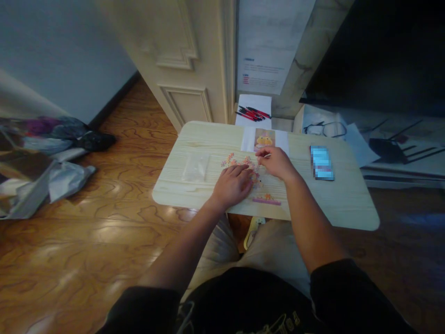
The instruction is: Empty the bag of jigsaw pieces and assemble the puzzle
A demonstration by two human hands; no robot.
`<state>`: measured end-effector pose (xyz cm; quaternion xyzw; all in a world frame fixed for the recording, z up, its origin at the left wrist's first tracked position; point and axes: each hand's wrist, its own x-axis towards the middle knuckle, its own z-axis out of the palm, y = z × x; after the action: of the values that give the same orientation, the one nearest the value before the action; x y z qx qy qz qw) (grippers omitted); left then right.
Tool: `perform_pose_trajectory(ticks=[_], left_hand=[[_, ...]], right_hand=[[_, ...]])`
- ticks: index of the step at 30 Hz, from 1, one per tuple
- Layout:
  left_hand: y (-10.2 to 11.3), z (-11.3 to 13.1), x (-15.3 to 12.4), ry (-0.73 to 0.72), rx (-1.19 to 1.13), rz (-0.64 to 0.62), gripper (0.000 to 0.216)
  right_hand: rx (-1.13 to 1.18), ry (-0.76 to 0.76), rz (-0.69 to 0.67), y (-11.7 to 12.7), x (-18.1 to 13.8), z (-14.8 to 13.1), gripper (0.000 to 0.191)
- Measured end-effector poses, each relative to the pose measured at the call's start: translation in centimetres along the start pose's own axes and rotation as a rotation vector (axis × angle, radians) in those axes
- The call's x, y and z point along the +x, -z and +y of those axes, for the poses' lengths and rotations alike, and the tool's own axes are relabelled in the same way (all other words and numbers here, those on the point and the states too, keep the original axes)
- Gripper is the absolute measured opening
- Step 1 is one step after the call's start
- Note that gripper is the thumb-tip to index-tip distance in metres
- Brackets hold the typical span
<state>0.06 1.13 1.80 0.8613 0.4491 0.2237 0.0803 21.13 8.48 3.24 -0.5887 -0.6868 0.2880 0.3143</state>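
Note:
Small orange, pink and pale pieces (228, 160) lie in a loose heap mid-table; they look like tiny building bricks or beads. My left hand (232, 184) rests over the near side of this heap, palm down with fingers stretched out, covering part of it. Just beyond the heap's right side is my right hand (274, 162), its thumb and forefinger pinched together; whatever is between them is too small to make out. Close to the table's front edge lies a pink-purple strip (267, 201) with a few orange pieces on it. A sheet with a picture of yellow figures (264, 138) lies past my right hand.
A clear plastic bag (195, 168) lies on the left of the pale wooden table (170, 185). On the right is a phone (321, 163). Behind the table, red and black pens (253, 113) lie on white paper. Bags (67, 178) sit on the floor at left.

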Motion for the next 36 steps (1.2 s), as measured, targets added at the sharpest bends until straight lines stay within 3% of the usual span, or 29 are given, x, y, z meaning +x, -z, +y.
perform_pose_trajectory(ticks=[4,8,18,23,28,32,36], left_hand=[[-1.7,2.3,1.7,-0.122,-0.015,-0.064,0.037],[-3.2,4.0,2.8,-0.125,0.023,-0.085,0.038],[-3.2,3.6,3.2,0.025,0.165,-0.047,0.035],[-3.3,3.7,3.3,-0.019,0.125,-0.021,0.034],[-3.6,3.6,2.8,-0.039,0.103,-0.018,0.029],[-3.3,2.7,2.4,-0.011,0.102,-0.009,0.028],[-3.1,2.7,2.3,-0.086,0.066,-0.061,0.034]], right_hand=[[0.019,-0.076,0.049,3.9,-2.6,2.5,0.007],[0.079,-0.146,0.019,5.2,-4.3,3.6,0.01],[0.142,-0.12,0.02,4.7,-4.5,5.1,0.014],[0.185,-0.088,-0.033,3.1,-4.1,5.3,0.017],[0.046,-0.043,-0.062,1.9,-3.8,4.7,0.016],[-0.056,-0.014,0.009,2.8,-4.5,4.4,0.017],[-0.186,-0.009,0.067,3.8,-6.0,4.7,0.015]])
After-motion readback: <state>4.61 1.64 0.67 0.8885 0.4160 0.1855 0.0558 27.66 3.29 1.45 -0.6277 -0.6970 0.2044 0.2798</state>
